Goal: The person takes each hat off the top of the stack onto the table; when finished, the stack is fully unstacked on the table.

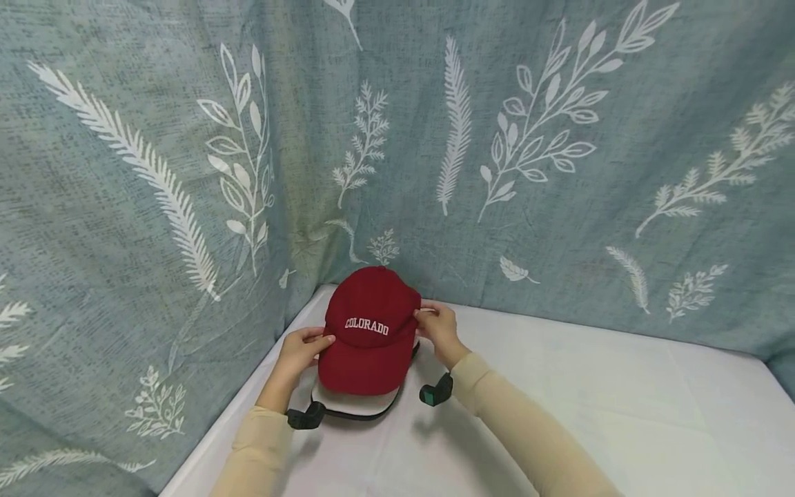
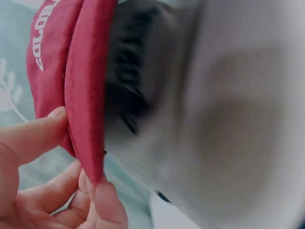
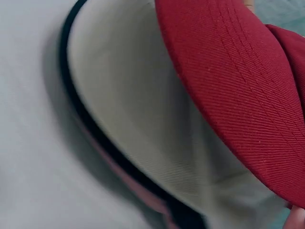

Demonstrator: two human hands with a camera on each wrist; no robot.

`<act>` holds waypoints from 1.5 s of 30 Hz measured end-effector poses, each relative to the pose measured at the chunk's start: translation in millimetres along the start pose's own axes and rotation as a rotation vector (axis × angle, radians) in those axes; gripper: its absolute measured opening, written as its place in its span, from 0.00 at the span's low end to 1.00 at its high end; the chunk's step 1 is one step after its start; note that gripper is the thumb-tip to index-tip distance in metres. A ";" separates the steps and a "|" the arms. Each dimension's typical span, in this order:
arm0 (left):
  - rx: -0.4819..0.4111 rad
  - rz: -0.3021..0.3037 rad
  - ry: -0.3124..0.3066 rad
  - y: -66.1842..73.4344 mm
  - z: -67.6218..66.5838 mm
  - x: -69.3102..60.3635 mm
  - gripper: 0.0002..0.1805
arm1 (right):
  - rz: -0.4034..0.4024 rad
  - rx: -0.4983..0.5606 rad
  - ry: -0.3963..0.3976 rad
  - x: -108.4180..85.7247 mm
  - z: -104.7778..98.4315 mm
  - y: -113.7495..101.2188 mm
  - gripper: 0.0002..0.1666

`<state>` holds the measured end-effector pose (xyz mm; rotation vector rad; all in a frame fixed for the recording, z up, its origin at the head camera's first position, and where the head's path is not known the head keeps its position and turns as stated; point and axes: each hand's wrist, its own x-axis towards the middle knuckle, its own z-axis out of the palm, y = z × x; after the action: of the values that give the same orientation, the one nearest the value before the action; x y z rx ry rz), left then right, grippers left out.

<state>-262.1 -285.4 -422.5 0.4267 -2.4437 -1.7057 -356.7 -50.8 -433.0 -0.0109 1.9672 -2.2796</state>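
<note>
A red baseball cap (image 1: 368, 369) with white COLORADO lettering faces the camera, its brim pointing down toward the near side. My left hand (image 1: 299, 353) pinches its left edge where brim meets crown, thumb on the outside. On the opposite side my right hand (image 1: 438, 324) grips the crown's lower edge. Below the red cap is a cream cap (image 1: 363, 404) with a dark-edged brim, mostly covered. In the right wrist view the cream brim (image 3: 124, 95) sits apart from the red brim (image 3: 238, 95), and a pink edge (image 3: 126, 176) shows underneath it.
The caps are at the far left corner of a white-covered table (image 1: 590, 386). Blue-green curtains (image 1: 404, 138) with white leaf prints rise behind and along the left. Black wrist-worn devices, one (image 1: 306, 416) by the left wrist and another (image 1: 437, 391) by the right, hang near the caps.
</note>
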 end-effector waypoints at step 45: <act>0.000 0.068 -0.227 41.2 269.8 -5.3 0.09 | 0.024 -0.221 0.388 -25.2 -260.7 1.5 0.17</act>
<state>-335.2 -28.5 -478.8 0.1548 -2.5778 -1.8159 -355.1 208.3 -471.6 0.4640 2.3780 -2.1631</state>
